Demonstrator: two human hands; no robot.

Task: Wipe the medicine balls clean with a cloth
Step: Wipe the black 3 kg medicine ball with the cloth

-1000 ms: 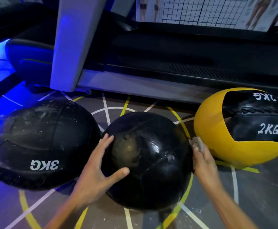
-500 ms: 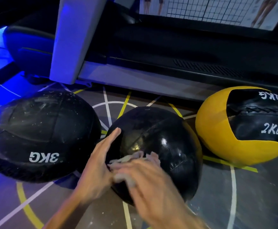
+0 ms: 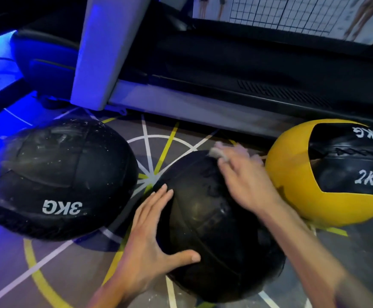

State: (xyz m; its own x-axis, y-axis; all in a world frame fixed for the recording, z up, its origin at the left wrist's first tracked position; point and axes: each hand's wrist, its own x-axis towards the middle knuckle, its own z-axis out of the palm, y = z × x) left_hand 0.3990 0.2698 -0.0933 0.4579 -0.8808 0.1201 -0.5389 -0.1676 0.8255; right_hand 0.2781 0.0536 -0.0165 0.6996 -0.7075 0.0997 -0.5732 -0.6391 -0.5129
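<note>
A round black leather medicine ball (image 3: 214, 230) sits on the floor between both hands: the left hand (image 3: 150, 238) rests flat, fingers spread, on its left side; the blurred right hand (image 3: 245, 183) grips a small pale cloth (image 3: 217, 153) against its top

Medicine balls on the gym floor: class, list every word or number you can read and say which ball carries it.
"3KG": white, upside down, on the left black ball.
"2KG": white, on the black panel of the yellow ball.
"2KG": again near that panel's top, upside down.
Middle black ball: no print visible.
</note>
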